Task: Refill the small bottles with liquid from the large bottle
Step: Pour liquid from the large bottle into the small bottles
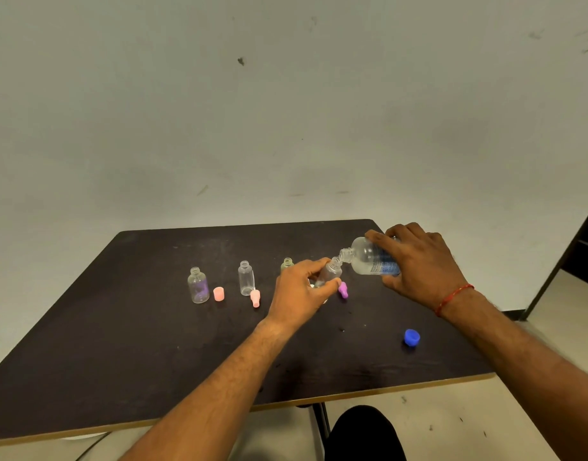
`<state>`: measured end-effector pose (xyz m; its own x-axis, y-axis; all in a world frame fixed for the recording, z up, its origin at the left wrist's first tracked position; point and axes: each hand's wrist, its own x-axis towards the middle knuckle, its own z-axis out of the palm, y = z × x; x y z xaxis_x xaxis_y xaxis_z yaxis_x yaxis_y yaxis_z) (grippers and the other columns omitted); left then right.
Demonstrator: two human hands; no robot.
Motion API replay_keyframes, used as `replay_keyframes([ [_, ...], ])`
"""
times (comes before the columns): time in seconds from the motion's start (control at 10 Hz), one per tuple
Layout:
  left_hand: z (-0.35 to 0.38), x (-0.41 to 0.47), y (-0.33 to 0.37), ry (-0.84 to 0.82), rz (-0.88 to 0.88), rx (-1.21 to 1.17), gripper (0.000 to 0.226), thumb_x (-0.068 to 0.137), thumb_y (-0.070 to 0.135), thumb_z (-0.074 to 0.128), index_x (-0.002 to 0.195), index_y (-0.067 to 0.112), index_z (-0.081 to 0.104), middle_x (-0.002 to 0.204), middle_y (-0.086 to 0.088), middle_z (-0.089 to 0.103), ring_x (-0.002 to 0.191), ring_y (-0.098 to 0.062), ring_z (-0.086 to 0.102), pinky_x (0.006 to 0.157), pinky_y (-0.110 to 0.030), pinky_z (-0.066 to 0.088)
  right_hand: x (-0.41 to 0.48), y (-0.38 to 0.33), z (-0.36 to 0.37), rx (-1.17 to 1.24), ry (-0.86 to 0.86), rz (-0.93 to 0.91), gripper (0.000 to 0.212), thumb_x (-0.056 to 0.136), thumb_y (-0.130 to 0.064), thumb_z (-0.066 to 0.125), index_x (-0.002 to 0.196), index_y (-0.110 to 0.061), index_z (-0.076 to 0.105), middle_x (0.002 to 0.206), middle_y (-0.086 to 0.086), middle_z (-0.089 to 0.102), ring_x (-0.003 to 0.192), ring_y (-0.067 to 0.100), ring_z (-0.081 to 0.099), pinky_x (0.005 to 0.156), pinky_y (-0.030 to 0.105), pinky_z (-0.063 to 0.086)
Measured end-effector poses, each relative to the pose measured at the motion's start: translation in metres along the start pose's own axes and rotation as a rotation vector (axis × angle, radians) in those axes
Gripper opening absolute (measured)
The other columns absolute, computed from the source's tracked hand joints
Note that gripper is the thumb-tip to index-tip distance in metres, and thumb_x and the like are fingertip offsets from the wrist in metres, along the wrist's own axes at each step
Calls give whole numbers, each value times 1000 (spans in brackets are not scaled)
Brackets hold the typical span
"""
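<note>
Fingers (322, 265) of left hand (299, 294) half hide tilted small bottle (331, 272).

Bare forearms, no sleeves, fine dark hair along both. 2 bare hands, left (297, 294) and right (419, 261), without rings or gloves. Thin red thread bracelet (454, 298) tied round the right wrist. Black trouser-clad knee (364, 434) at the bottom edge.
</note>
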<state>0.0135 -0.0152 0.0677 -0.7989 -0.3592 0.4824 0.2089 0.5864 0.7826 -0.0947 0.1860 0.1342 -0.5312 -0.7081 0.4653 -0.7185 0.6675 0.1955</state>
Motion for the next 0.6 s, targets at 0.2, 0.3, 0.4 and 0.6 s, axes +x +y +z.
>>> replay_keyframes([
  [0.2,1,0,-1,-5,3,3,33,86,27,78,118,23,75,94,11,72,90,-7,67,83,-27,57,0,0,0,-5,-9,3,82,66,-38,84,140,-27,48,118,8,59,109,30,55,84,45,48],
  [0.3,0,1,-1,-13,8,16,36,87,28,77,123,22,73,97,12,70,91,-6,66,84,-22,56,0,0,-1,-2,-19,8,82,70,-40,81,143,-27,44,124,8,57,114,29,53,88,45,46],
  [0.4,0,1,0,-16,4,22,38,87,28,78,124,20,73,97,14,69,92,-5,66,85,-20,55,1,-1,-1,0,-26,12,82,71,-40,81,143,-28,44,124,8,56,114,29,52,89,45,46],
  [0.6,0,0,0,-25,-1,18,39,88,28,77,126,20,71,98,18,66,93,2,65,84,-14,51,0,-1,-2,2,-25,12,83,69,-39,83,142,-27,46,123,9,58,113,30,53,88,46,47],
])
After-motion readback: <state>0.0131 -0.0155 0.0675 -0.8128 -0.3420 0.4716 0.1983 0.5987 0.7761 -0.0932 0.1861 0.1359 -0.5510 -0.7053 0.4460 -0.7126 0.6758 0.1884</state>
